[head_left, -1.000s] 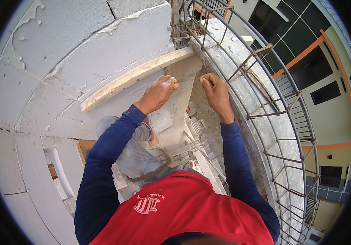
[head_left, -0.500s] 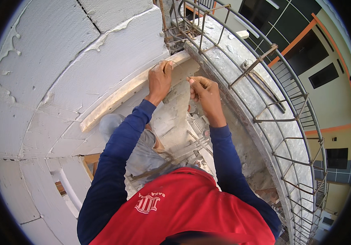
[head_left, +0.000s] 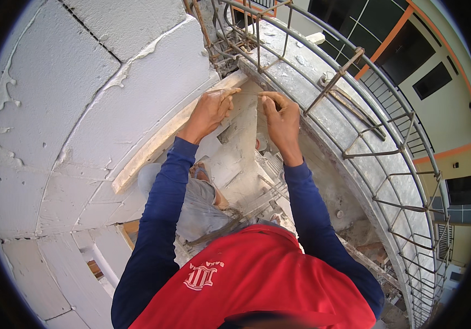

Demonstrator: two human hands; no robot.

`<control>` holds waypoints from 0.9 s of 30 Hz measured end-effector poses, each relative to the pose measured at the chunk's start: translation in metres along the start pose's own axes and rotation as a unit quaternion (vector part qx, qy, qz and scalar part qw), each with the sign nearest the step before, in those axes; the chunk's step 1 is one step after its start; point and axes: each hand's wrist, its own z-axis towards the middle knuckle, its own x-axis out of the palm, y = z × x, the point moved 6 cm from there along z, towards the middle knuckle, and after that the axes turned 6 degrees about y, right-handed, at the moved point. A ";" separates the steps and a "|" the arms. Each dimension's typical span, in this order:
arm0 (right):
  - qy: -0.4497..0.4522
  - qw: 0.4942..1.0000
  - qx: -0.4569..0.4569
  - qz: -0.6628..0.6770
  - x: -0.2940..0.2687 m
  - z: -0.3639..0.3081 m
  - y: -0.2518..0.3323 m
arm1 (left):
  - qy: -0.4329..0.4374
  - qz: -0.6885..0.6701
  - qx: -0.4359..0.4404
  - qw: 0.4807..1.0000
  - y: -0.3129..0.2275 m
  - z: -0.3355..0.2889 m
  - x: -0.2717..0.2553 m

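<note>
A thin wire [head_left: 250, 93] spans the small gap between my two hands, level with the far end of a pale wooden plank. My left hand [head_left: 210, 112] pinches one end, its fingers pointing right. With thumb and forefinger, my right hand [head_left: 282, 122] grips the other end. Behind and below my left hand runs the wooden plank [head_left: 142, 162], along the foot of the white block wall [head_left: 92, 109]. Close to my right hand stands the edge of a concrete beam [head_left: 301, 60].
A curved cage of rusty rebar [head_left: 375, 156] arches over the beam on the right, and a pair of pincers [head_left: 356, 112] lies on the beam. Rebar ends [head_left: 227, 41] stick up at the far corner. Rubble and wood scraps [head_left: 274, 192] lie below. Buildings stand beyond.
My left hand has turned so its fingers point right. My right hand has risen a little, and the wire now runs nearly straight between them. The view has shifted slightly.
</note>
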 end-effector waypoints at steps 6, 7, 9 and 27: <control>-0.017 0.999 0.020 -0.039 -0.009 -0.003 0.002 | 0.074 -0.002 0.081 0.994 -0.017 -0.010 0.008; -0.033 0.999 0.011 -0.030 -0.010 -0.003 0.003 | 0.074 0.012 0.071 0.995 -0.017 -0.011 0.006; -0.057 0.998 0.011 -0.016 -0.008 -0.003 0.001 | 0.055 -0.012 0.065 0.996 -0.017 -0.013 0.002; 0.093 0.970 0.107 0.198 0.054 -0.045 -0.022 | -0.272 -0.146 -0.119 0.944 0.013 0.013 0.012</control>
